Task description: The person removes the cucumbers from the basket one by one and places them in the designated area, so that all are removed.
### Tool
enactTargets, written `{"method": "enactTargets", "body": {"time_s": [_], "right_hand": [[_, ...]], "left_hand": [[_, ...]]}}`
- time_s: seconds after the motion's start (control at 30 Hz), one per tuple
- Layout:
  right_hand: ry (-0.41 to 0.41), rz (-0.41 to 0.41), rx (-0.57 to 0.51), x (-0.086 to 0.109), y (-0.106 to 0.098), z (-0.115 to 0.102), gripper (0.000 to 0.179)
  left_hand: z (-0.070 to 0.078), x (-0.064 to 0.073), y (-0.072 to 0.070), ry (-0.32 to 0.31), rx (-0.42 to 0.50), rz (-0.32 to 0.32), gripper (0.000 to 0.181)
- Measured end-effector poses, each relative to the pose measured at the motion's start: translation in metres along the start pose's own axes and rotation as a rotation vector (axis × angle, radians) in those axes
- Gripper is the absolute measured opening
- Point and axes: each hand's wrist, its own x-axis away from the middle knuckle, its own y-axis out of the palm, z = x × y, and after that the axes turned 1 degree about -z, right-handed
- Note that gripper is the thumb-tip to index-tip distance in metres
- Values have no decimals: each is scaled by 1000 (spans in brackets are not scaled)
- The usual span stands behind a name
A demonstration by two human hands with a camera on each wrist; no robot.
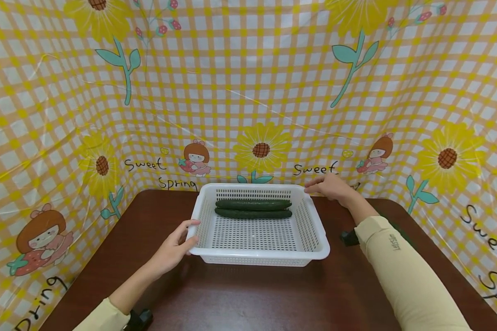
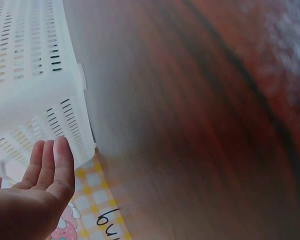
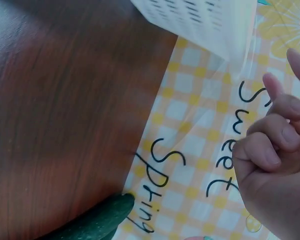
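A white perforated plastic basket (image 1: 257, 257) stands on the dark table. Inside it, against the far side, two long dark green cucumbers (image 1: 253, 204) lie side by side. My left hand (image 1: 171, 246) is at the basket's left rim, near the front corner; in the left wrist view its fingers (image 2: 64, 160) are straight beside the slotted wall. At the far right corner is my right hand (image 1: 333, 187), index finger extended toward the rim, the other fingers loosely bent and holding nothing. Whether that fingertip touches the rim is hard to tell.
Another cucumber (image 3: 97, 220) lies on the table to the right, outside the basket and mostly hidden by the right sleeve (image 1: 401, 266) in the head view. A checked sunflower cloth (image 1: 257, 101) hangs around the table's back and sides. The brown tabletop (image 1: 248, 294) extends in front.
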Motion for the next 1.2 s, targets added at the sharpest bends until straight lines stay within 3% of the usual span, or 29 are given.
{"method": "enactTargets", "body": {"time_s": [0.23,0.43,0.83,1.2], "right_hand": [[-36,-108,-21,-9,4,-15,45],[-71,-149,12,-16,14,-31,43],[-47,-253,-78,-41,35,-49,41],[-7,-323,-147,-56,61,-45,46]], "left_hand": [[0,-1,0,2,-4,3,43],[-2,-1,0,-2,-12,1,43],[-1,-2,-1,-6,-17,-5,45],[-1,0,0,0,2,-5,46]]}}
